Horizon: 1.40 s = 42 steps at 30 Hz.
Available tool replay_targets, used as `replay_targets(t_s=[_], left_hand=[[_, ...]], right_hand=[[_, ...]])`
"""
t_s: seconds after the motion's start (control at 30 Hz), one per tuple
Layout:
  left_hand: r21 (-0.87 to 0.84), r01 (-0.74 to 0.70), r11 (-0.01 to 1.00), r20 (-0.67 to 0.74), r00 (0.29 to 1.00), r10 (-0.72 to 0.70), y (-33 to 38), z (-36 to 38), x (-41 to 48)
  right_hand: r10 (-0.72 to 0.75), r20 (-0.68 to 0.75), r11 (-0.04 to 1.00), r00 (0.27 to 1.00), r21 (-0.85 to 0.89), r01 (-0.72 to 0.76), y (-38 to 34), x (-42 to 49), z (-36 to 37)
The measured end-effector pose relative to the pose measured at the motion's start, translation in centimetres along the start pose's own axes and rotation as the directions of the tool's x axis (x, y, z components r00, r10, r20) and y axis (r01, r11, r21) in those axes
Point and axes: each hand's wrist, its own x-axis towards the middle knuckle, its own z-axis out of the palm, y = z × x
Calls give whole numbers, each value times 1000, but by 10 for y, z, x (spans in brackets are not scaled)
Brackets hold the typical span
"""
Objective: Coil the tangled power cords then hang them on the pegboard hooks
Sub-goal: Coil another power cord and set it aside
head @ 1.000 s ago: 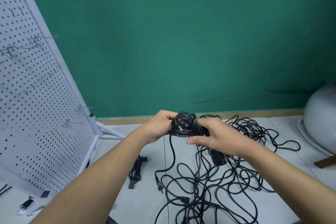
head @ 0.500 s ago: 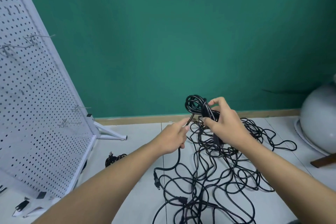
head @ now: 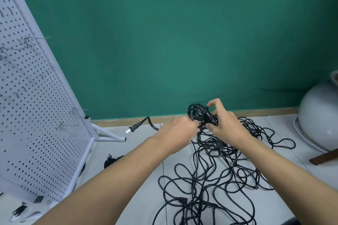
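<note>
A small black coiled cord (head: pixel 196 112) is held up above the floor between both hands. My right hand (head: pixel 225 126) grips the coil at its right side, thumb and forefinger raised over it. My left hand (head: pixel 178 133) holds the cord's free end just left of the coil; that end curves out to a two-prong plug (head: pixel 133 129) in the air. Below lies a big tangle of black power cords (head: pixel 219 179) on the pale floor. The white pegboard (head: pixel 33 115) leans at the left, with bare metal hooks (head: pixel 73 111).
A small coiled cord (head: pixel 111 160) lies on the floor by the pegboard's foot (head: pixel 109 136). A large white round vessel (head: pixel 321 115) stands at the right on a wooden base. A green wall closes the back. Black clips lie at the bottom left.
The coil rose from in front of my chest and moved right. My left hand let go of the coil, took the trailing cord, and lifted its plug end off the floor to the left.
</note>
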Motion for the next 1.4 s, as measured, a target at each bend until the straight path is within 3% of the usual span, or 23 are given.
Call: replay_targets(t_s=[0.1, 0.2, 0.23, 0.3, 0.4, 0.5, 0.73, 0.87, 0.9, 0.93, 1.03, 1.07, 1.17, 1.23, 1.33, 1.4], left_hand=[[155, -123, 980, -105, 984, 141, -12, -7, 1], [107, -207, 972, -328, 916, 231, -28, -10, 0], [50, -208, 977, -395, 894, 211, -33, -10, 1], [-194, -130, 972, -415, 909, 39, -40, -10, 1], [-590, 15, 807, -279, 934, -221, -50, -8, -1], [-806, 102, 584, -106, 944, -312, -60, -4, -5], [-924, 287, 254, 212, 935, -285, -76, 25, -15], [-910, 415, 3, 394, 868, -301, -59, 41, -13], [-898, 439, 24, 413, 862, -294, -51, 42, -12], [-873, 468, 139, 411, 858, -309, -45, 43, -11], [-550, 418, 723, 286, 908, -307, -25, 44, -4], [-434, 384, 815, 277, 918, -285, -18, 42, -3], [-136, 222, 966, 217, 958, -190, -3, 22, -2], [-38, 81, 996, 137, 988, -75, 1, 6, 0], [-28, -26, 999, -15, 1000, 26, -8, -15, -5], [-160, -25, 987, -63, 998, 15, -21, -23, -7]], right_hand=[[-147, 116, 988, 982, -31, 151, 0, -1, -3], [-234, 306, 967, 923, -21, 253, -3, -3, -1], [-239, 344, 966, 908, -9, 258, -5, -3, 0], [-254, 381, 967, 889, 78, 243, -9, -4, 1], [-255, 380, 948, 889, 281, 152, -13, -6, 1], [-237, 346, 891, 908, 450, 61, -15, -9, 0], [-283, 173, 858, 943, 485, 168, -19, -8, 4], [-167, -52, 835, 985, 523, 169, -14, -3, 10], [-123, -84, 835, 989, 530, 148, -12, -1, 13], [-73, -103, 853, 992, 509, 115, -9, 0, 17], [32, -158, 942, 987, 333, 23, -3, 4, 23], [36, -186, 970, 982, 241, 10, -2, 4, 23], [33, -191, 998, 981, 67, -20, 3, 7, 20], [5, -138, 1000, 990, -29, -9, 6, 8, 20], [-89, -24, 992, 996, -88, 87, 7, 6, 12], [-192, 105, 975, 976, -95, 202, 2, 1, 3]])
